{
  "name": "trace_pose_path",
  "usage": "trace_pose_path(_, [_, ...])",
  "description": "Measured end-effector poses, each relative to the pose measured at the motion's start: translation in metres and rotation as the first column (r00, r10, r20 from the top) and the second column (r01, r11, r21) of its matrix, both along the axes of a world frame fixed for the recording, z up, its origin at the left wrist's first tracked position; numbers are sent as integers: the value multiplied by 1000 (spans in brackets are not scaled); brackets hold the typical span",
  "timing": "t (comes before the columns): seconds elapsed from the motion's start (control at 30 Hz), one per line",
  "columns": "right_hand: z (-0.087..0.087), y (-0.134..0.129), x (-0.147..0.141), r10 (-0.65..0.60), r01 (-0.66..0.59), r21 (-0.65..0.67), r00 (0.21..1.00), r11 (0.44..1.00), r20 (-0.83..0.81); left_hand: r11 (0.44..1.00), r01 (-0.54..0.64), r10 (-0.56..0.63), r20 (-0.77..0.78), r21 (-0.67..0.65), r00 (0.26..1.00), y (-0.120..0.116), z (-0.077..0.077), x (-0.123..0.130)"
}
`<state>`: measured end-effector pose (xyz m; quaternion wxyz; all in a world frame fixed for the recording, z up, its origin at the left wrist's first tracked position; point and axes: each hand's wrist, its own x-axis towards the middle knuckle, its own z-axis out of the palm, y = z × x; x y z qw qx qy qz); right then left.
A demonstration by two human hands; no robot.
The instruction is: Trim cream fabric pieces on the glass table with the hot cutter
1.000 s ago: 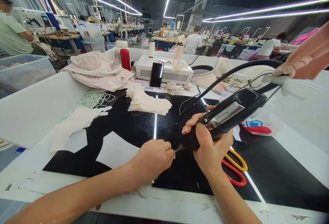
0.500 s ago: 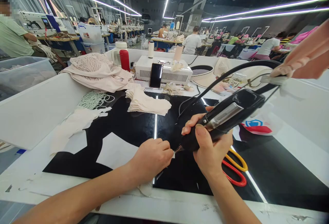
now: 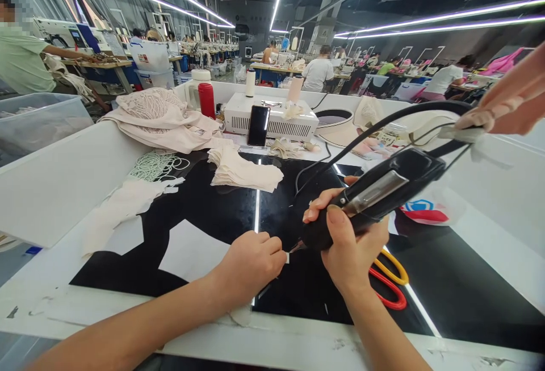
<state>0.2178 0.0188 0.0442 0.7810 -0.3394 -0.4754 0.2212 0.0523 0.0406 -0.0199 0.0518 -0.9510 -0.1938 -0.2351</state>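
My right hand (image 3: 351, 240) is wrapped round a black handheld tool (image 3: 374, 195) with a metal plate on its side. The tool's pointed metal tip is angled down to the left, close to the fingertips of my left hand (image 3: 255, 263). Those fingers are pressed together on a small pale piece (image 3: 287, 257), whose end sticks out beside the tip; the rest of it is hidden. Under my left wrist lies a white paper shape (image 3: 191, 250). Scissors (image 3: 394, 291) with red and yellow handles lie by my right wrist.
A stack of cream fabric pieces (image 3: 244, 169), green cord (image 3: 157, 165) and more cream fabric (image 3: 123, 203) lie on the black mat (image 3: 213, 206). Behind stand a phone (image 3: 258, 125), a white box (image 3: 293, 121) and a red bottle (image 3: 206, 100). A black cable arches at the right.
The tool and my right hand have shifted very slightly to the right. My left hand has barely moved. At far left, a person's arm has stretched out over a table.
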Motion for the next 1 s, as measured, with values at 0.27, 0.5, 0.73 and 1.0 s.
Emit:
trace_pose_path(0.27, [1, -1, -1, -13, 13, -19, 1000, 1000, -4, 999, 0, -1, 18, 42, 1000, 0, 0, 0])
trace_pose_path(0.5, [0, -2, -4, 2, -2, -22, 1000, 1000, -11, 1000, -7, 8, -9, 28, 1000, 0, 0, 1])
trace_pose_path(0.73, [4, -4, -5, -10, 10, -31, 1000, 999, -19, 999, -9, 7, -53, -34, 999, -2, 3, -3])
trace_pose_path(1.0, [4, -12, -5, 5, -7, -52, 999, 999, -43, 999, -11, 9, -42, -41, 999, -1, 5, -4])
